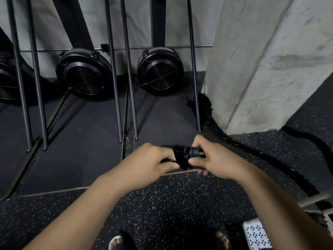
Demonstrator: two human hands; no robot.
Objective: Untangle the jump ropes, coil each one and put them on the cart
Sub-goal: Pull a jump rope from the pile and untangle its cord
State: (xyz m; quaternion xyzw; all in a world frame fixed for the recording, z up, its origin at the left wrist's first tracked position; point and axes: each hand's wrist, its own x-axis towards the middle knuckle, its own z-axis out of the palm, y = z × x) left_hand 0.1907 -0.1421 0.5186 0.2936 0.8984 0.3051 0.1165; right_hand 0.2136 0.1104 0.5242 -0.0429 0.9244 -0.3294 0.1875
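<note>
The left hand (153, 159) is pinching a loose black strand of the jump rope (181, 156), its fingers curled, while the right hand (214, 157) is gripping the black handle (195, 152) that the cord is wound around. The bundle is sitting between both hands, above the speckled floor (162, 204). A thick braided rope (270, 159) is lying to the right, beside a concrete pillar (270, 69).

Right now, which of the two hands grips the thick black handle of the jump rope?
The right hand: it grips the handle, while the left hand pinches the thin cord beside the coil.
</note>
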